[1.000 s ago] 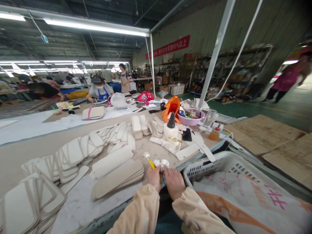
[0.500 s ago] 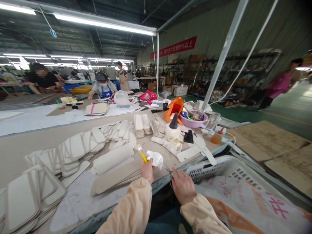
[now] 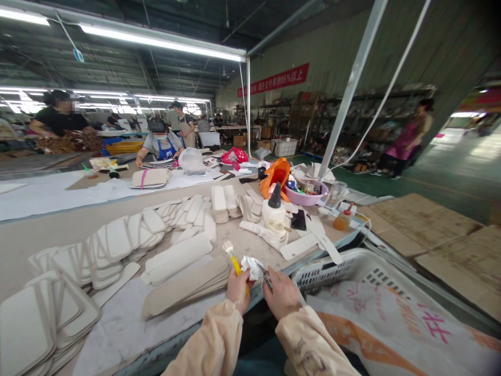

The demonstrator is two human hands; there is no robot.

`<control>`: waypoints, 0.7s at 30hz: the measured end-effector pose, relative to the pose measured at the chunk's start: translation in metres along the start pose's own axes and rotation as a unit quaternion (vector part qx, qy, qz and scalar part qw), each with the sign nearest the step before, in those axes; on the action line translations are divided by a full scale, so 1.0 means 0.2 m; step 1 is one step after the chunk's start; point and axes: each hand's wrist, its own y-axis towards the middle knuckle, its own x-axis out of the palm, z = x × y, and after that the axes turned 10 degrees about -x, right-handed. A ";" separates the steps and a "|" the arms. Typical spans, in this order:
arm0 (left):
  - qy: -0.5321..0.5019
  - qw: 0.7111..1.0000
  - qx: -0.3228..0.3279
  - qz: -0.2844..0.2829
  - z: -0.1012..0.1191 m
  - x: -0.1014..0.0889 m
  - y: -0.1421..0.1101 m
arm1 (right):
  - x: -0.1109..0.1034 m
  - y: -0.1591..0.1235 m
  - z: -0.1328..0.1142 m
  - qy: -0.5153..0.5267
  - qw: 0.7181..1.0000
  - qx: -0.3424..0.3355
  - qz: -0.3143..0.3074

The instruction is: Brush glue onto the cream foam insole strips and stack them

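My left hand is closed round a brush with a yellow handle and pale bristles pointing up and away. The same hand also pinches a crumpled white tissue. Closed on a slim metal tool, my right hand is close beside the left one. The tool's tip reaches the tissue; fingers hide most of its handle, so its exact kind is unclear. Left of the hands lie stacked long beige panels with rounded ends.
Many pale rounded pieces fan across the table. Beyond my hands stand a white bottle with a black cone cap, an orange bag and a purple basin. A plastic crate adjoins the table's right edge. Co-workers are farther back.
My right hand has moved left and its metal tool now meets the tissue. My left hand has come slightly lower, still with brush and tissue. A person in pink at right has walked leftward.
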 end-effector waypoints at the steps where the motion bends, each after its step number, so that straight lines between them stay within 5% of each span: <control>1: 0.001 1.000 0.000 -0.005 -0.01 0.00 -0.01 | 0.00 0.00 -0.01 -0.020 1.000 -0.004 -0.002; 9: -0.030 0.994 -0.087 -0.053 -0.01 0.01 -0.08 | -0.01 0.02 -0.04 -0.119 0.993 -0.020 0.010; 21: 0.021 0.996 -0.076 -0.031 0.01 -0.05 -0.04 | -0.05 0.03 -0.03 -0.135 0.987 -0.089 0.004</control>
